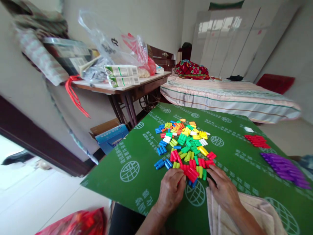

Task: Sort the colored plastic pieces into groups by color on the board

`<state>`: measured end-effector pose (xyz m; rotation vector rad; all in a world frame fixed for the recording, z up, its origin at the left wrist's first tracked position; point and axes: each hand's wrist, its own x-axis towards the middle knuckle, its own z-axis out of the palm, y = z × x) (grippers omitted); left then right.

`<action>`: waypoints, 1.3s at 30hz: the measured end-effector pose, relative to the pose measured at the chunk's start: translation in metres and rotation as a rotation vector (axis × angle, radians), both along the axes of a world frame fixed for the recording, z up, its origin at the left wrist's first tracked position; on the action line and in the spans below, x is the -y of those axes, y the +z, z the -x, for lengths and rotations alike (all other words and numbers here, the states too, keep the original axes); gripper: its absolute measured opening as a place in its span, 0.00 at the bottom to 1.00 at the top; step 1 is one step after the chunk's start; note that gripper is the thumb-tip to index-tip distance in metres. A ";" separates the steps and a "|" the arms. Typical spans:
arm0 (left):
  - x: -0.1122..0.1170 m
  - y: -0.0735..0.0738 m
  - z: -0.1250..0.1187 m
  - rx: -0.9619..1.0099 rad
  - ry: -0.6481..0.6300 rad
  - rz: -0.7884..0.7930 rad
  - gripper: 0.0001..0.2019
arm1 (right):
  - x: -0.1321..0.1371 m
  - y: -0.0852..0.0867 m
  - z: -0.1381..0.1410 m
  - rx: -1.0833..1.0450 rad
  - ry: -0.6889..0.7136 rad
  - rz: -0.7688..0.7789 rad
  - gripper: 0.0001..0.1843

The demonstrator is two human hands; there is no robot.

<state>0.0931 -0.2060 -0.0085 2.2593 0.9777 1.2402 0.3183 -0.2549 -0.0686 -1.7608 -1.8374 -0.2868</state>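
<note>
Plastic pieces (189,143) lie on the board (146,182) before the left hand (171,186) and right hand (222,186), rows (283,168) off right, bed (225,94) beyond.

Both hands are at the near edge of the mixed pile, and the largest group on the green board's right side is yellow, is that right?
Not quite: that group is purple, not yellow, as the head view shows. The left hand and right hand are at the near edge of the mixed pile.

Left hand (171,191) and right hand (223,187) bare, backs and knuckles exposed. Fingers (181,186) uncovered, rounded at the joints. Left forearm (154,217) and right forearm (245,219) also bare to the lower frame edge, broadening from the wrist. Dark, near-black clothing (125,220) at the lap, plain where visible; cut unclear.
</note>
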 end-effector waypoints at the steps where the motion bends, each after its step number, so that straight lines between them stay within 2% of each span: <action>1: 0.000 0.000 0.000 0.007 0.000 -0.003 0.09 | 0.000 0.000 0.000 -0.004 -0.001 -0.004 0.17; 4: -0.004 -0.001 0.001 -0.024 0.043 -0.017 0.08 | 0.000 0.000 0.000 -0.005 -0.001 -0.010 0.17; 7: -0.010 -0.007 -0.001 -0.160 0.171 -0.042 0.09 | 0.000 -0.001 0.000 0.012 -0.002 -0.005 0.17; 10: -0.017 -0.011 -0.006 -0.341 0.290 -0.013 0.17 | 0.000 -0.003 -0.002 0.018 -0.004 0.001 0.18; 12: -0.023 -0.011 -0.009 -0.377 0.287 0.040 0.22 | 0.000 -0.003 -0.002 0.008 -0.004 -0.003 0.18; 16: -0.034 -0.006 -0.006 -0.132 0.205 0.138 0.21 | 0.001 -0.001 -0.001 -0.033 0.001 -0.009 0.18; 19: -0.037 -0.003 0.011 0.073 0.314 0.193 0.16 | 0.002 0.002 -0.001 -0.070 0.002 -0.010 0.18; 22: -0.029 -0.002 0.031 0.116 0.388 0.224 0.12 | 0.003 0.003 -0.002 -0.083 0.002 -0.003 0.18; 26: -0.008 -0.005 0.045 0.062 0.384 0.187 0.11 | 0.003 0.003 -0.003 -0.079 0.003 0.006 0.17; 30: 0.009 -0.008 0.042 0.015 0.337 0.147 0.10 | 0.003 0.002 -0.003 -0.067 -0.003 0.004 0.18; 35: 0.017 -0.013 0.036 -0.032 0.268 0.139 0.08 | 0.002 -0.001 -0.003 -0.060 0.006 -0.004 0.18; 39: 0.017 -0.011 0.039 -0.031 0.249 0.143 0.09 | 0.002 0.000 -0.002 -0.073 -0.007 -0.001 0.17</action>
